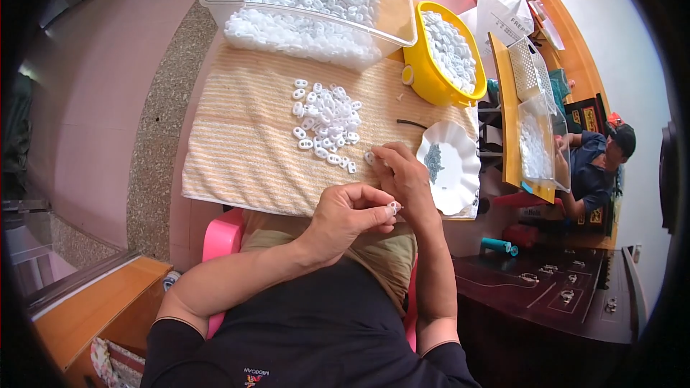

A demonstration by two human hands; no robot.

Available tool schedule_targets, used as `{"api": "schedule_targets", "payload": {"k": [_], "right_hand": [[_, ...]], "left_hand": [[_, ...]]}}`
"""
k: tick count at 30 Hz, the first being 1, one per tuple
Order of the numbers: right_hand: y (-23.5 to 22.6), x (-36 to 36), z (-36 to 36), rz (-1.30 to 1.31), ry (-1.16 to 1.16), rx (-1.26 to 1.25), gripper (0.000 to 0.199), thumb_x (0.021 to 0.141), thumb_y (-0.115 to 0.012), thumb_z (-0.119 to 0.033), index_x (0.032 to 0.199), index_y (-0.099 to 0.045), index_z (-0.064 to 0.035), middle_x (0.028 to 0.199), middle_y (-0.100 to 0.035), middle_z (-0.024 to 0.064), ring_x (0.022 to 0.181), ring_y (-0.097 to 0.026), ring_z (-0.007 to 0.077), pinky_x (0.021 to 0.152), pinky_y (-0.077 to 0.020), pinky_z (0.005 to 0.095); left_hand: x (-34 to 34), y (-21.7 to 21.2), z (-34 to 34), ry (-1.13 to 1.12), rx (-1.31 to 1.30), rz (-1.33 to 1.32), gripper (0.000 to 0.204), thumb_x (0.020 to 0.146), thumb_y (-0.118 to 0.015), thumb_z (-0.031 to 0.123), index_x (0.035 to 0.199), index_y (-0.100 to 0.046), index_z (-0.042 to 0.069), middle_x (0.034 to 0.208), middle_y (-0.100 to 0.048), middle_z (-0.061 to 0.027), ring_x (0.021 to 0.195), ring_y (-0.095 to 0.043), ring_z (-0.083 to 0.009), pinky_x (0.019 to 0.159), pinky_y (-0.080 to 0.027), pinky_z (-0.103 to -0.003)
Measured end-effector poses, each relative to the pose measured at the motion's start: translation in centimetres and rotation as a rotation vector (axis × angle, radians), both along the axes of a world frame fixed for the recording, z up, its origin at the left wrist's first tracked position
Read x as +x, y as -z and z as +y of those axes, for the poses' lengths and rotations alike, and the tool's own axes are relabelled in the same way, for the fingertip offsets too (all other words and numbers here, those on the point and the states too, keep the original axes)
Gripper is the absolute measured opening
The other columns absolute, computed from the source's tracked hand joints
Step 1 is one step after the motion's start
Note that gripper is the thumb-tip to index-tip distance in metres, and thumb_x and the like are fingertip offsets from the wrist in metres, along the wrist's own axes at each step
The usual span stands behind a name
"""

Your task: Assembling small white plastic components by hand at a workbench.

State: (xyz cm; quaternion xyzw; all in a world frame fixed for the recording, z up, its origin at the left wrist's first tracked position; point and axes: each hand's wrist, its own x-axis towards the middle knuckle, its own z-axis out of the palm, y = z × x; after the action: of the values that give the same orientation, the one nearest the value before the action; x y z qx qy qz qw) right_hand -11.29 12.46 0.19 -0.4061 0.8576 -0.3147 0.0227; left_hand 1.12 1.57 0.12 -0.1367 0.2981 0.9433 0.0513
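Note:
My left hand (pixel 352 212) is closed in a pinch on a small white oval plastic piece with holes (pixel 393 206), held just above my lap at the table's near edge. Beside it, my right hand (pixel 404 172) curls over the towel, its fingertips on another white plastic piece (pixel 369 158). A loose pile of the same two-hole pieces (pixel 329 118) lies on the striped towel ahead of my hands. Right of my right hand sits a white scalloped dish (pixel 458 165) with a heap of tiny grey parts (pixel 433 163), too small to make out.
Behind the pile, a clear bin (pixel 309 21) and a yellow tub (pixel 424 65) hold many white pieces. A thin dark strip (pixel 412 123) lies near the dish. A person (pixel 600 162) works at another table on the right, beside a clear box (pixel 535 144).

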Motion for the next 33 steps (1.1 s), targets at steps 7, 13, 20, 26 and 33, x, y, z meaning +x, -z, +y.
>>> {"api": "schedule_targets", "payload": {"k": [7, 13, 20, 26, 33], "right_hand": [[-0.4, 0.0, -0.4, 0.03, -0.002, 0.116, 0.011, 0.086, -0.062, -0.014, 0.094, -0.061, -0.007, 0.093, -0.061, 0.0096, 0.076, -0.063, 0.0322, 0.064, -0.0502, 0.0395], [0.0, -0.1, -0.5, -0.03, -0.004, 0.109, 0.011, 0.082, -0.065, -0.011, 0.089, -0.059, -0.0039, 0.088, -0.062, 0.014, 0.073, -0.063, 0.0314, 0.063, -0.0491, 0.0388], [-0.2, -0.2, -0.2, -0.114, -0.042, 0.041, 0.016, 0.079, -0.061, -0.006, 0.094, -0.061, -0.0055, 0.086, -0.062, 0.0133, 0.074, -0.062, 0.0323, 0.064, -0.0497, 0.0381], [-0.2, -0.4, 0.4, -0.263, -0.038, -0.089, 0.023, 0.076, -0.062, -0.001, 0.098, -0.062, 0.0011, 0.085, -0.061, 0.0147, 0.074, -0.062, 0.0275, 0.064, -0.0484, 0.034], [0.7, -0.7, 1.4, -0.25, -0.055, -0.135, 0.021, 0.082, -0.064, 0.001, 0.103, -0.062, 0.0005, 0.082, -0.059, 0.0058, 0.071, -0.056, 0.0121, 0.062, -0.0449, 0.024]], "left_hand": [[-0.1, 0.1, 0.0, 0.013, -0.013, -0.004, 0.014, 0.083, -0.066, 0.0, 0.096, -0.064, -0.003, 0.09, -0.066, -0.0081, 0.078, -0.064, -0.013, 0.072, -0.057, -0.026], [-0.1, 0.1, 0.0, 0.005, -0.008, 0.002, 0.014, 0.083, -0.066, 0.0, 0.096, -0.064, -0.003, 0.09, -0.066, -0.0081, 0.078, -0.064, -0.013, 0.072, -0.057, -0.026], [0.0, 0.2, -0.1, -0.007, 0.017, 0.006, 0.012, 0.084, -0.066, 0.0, 0.096, -0.064, -0.002, 0.09, -0.066, -0.0081, 0.077, -0.064, -0.0132, 0.071, -0.057, -0.026], [-0.2, 0.1, -0.4, -0.014, 0.019, -0.014, 0.012, 0.084, -0.066, 0.001, 0.095, -0.064, -0.002, 0.088, -0.066, -0.0075, 0.075, -0.065, -0.0132, 0.07, -0.057, -0.026], [-0.6, 0.4, -0.9, -0.082, 0.023, -0.026, 0.013, 0.085, -0.065, 0.002, 0.097, -0.063, -0.004, 0.086, -0.066, -0.0083, 0.075, -0.064, -0.0127, 0.07, -0.056, -0.026]]}}
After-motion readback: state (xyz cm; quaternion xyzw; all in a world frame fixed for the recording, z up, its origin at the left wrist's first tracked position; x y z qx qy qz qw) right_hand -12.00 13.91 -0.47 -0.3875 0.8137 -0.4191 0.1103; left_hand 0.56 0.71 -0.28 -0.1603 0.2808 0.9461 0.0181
